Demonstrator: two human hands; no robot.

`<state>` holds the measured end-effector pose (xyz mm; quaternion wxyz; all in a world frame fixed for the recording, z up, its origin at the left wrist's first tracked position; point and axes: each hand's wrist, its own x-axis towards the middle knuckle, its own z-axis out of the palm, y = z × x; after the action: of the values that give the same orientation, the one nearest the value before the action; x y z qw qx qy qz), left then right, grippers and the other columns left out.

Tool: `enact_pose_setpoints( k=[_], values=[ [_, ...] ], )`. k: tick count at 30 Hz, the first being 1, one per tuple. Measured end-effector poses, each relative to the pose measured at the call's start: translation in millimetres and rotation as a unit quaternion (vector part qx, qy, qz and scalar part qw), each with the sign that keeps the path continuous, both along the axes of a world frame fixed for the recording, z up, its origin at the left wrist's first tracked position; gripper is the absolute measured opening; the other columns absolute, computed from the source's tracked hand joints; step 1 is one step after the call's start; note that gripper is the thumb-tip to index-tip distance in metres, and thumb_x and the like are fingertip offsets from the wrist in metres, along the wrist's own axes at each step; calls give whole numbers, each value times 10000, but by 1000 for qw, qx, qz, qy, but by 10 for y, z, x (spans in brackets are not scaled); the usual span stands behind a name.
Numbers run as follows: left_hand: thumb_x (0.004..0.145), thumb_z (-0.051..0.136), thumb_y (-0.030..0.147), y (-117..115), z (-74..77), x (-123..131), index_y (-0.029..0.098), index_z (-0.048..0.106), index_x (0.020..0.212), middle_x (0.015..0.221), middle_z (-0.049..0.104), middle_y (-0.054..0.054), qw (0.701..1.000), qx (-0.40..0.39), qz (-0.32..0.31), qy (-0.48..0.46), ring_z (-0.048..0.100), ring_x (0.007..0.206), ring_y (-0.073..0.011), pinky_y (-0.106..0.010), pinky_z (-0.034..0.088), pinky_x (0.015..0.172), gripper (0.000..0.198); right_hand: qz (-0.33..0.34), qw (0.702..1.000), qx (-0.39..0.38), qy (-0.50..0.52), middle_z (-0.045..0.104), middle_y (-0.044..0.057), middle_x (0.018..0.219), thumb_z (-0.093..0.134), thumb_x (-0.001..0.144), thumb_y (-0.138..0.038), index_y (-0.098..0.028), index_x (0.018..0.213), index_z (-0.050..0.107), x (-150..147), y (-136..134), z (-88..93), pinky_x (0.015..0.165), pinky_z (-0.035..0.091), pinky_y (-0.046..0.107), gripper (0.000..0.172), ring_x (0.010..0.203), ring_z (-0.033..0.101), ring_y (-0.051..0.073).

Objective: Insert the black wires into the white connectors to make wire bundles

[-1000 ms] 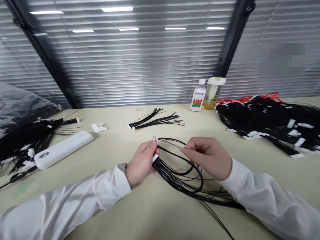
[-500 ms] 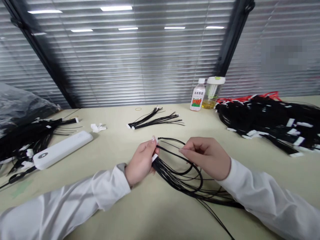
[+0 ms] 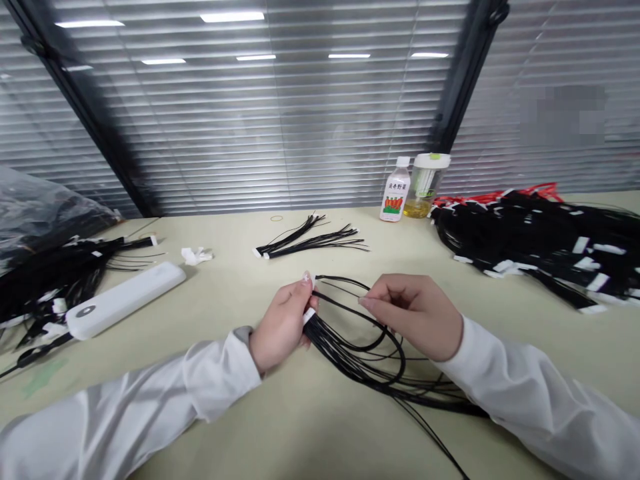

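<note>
My left hand [image 3: 283,323] is closed on the white connector ends of a black wire harness [image 3: 350,363] near the middle of the table. From there the black wires loop and fan out to the right, passing under my right forearm. A thin black wire runs from the connector to my right hand [image 3: 413,313], whose thumb and forefinger pinch it. Its other fingers are curled. One white connector [image 3: 310,315] shows just below my left fingers; a second white end shows at my left fingertips.
Two short black wire bundles [image 3: 315,243] lie beyond my hands. A white device [image 3: 125,300] and black wires [image 3: 50,273] are at left. A labelled bottle [image 3: 395,193], a lidded cup [image 3: 425,187] and a large harness pile [image 3: 540,240] stand or lie at back right.
</note>
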<state>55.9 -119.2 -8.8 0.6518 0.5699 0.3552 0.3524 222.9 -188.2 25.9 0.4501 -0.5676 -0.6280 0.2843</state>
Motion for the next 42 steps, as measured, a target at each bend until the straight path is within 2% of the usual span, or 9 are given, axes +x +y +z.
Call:
enact_pose_setpoints(
  k=[11, 17, 23, 26, 31, 38, 42],
  values=[
    [752, 408, 568, -12, 25, 1, 162, 432, 603, 406, 338, 62, 1000, -10, -3, 14, 303, 237, -37, -148, 242, 226, 433, 10, 1000, 8, -27, 422, -39, 451, 542, 712, -265, -139, 581, 533, 8, 20, -33, 415, 285, 197, 181, 428, 341, 61],
    [748, 407, 576, 11, 10, -11, 159, 416, 605, 419, 354, 64, 999, -17, -20, 26, 311, 248, -39, -153, 248, 231, 441, -5, 990, 52, -129, 516, -18, 515, 507, 747, -242, -143, 646, 573, 27, 43, -72, 462, 346, 195, 156, 458, 404, 69],
    [774, 374, 566, -33, 36, -39, 140, 427, 588, 406, 371, 50, 988, 53, -92, 108, 340, 295, -37, -145, 264, 292, 468, 10, 977, 83, -196, 524, -32, 493, 495, 790, -283, -154, 661, 602, 13, 43, -84, 478, 337, 183, 212, 450, 416, 59],
    [786, 348, 565, -48, 68, -42, 135, 428, 595, 430, 366, 48, 978, 84, -129, 143, 333, 323, -31, -142, 264, 317, 477, 11, 965, 116, -237, 537, -35, 504, 507, 788, -259, -157, 648, 595, 14, 46, -89, 490, 328, 183, 194, 461, 432, 59],
    [791, 316, 574, -41, 86, -48, 136, 428, 618, 477, 398, 41, 970, 100, -146, 165, 334, 336, -28, -145, 264, 328, 484, 12, 938, 176, -299, 567, -7, 600, 458, 818, -212, -151, 692, 557, 19, 55, -161, 546, 345, 202, 171, 551, 490, 87],
    [782, 310, 594, -28, 72, -51, 132, 435, 630, 493, 422, 33, 968, 100, -156, 168, 337, 336, -26, -145, 265, 328, 503, -18, 923, 181, -340, 551, 16, 645, 387, 854, -238, -152, 737, 522, -19, 40, -260, 556, 346, 223, 199, 570, 484, 113],
    [780, 319, 594, -10, 55, -49, 131, 441, 634, 499, 425, 32, 968, 102, -158, 165, 341, 340, -26, -147, 271, 328, 501, -23, 900, 192, -391, 555, 28, 653, 354, 869, -232, -152, 741, 529, -30, 35, -248, 564, 343, 228, 231, 589, 493, 126]
  ],
)
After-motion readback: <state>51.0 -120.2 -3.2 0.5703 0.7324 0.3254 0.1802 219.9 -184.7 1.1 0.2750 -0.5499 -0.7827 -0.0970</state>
